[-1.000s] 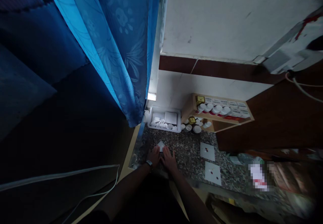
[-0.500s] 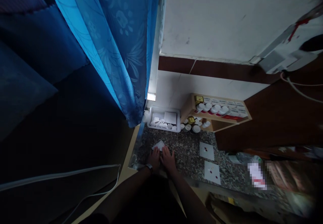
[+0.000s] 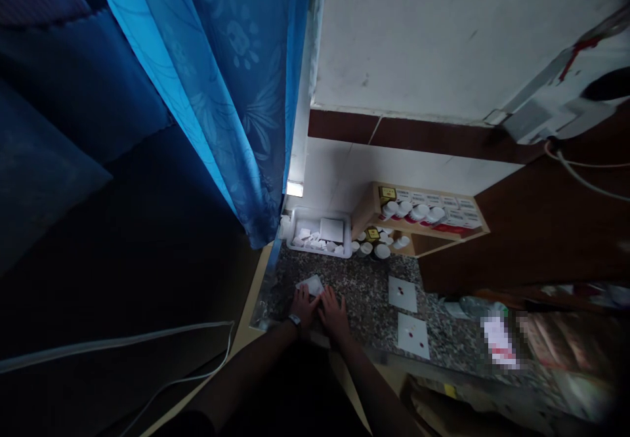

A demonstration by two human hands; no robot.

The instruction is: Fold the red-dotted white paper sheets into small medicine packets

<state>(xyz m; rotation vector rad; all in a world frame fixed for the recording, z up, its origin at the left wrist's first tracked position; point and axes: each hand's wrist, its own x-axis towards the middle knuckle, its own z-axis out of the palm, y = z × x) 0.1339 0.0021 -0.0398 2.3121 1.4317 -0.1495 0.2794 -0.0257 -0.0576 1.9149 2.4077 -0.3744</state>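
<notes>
A small white paper (image 3: pixel 311 284), with edges that look folded, lies on the speckled stone counter (image 3: pixel 361 292) before me. My left hand (image 3: pixel 304 308), with a watch or band at its wrist, rests fingers forward on the paper's near edge. Beside it, my right hand (image 3: pixel 335 311) has its fingers stretched out at the paper's right corner, its thumb close to my left hand. Two square white sheets lie to the right: the farther sheet (image 3: pixel 402 302) and the nearer sheet (image 3: pixel 417 351), each bearing a few small pills or tablets, dark red ones among them.
Beyond the paper stands a clear plastic tray (image 3: pixel 348 243) with folded white packets and a white stack. A wooden shelf (image 3: pixel 418 230) holds several white-capped bottles and boxes. A blue curtain (image 3: pixel 246 96) hangs at left. A bottle and a blurred-out item (image 3: pixel 499 342) lie farther right.
My right hand has slid slightly right and toward me, its fingers now at the paper's right corner. More of the paper shows. The left hand has barely shifted.
</notes>
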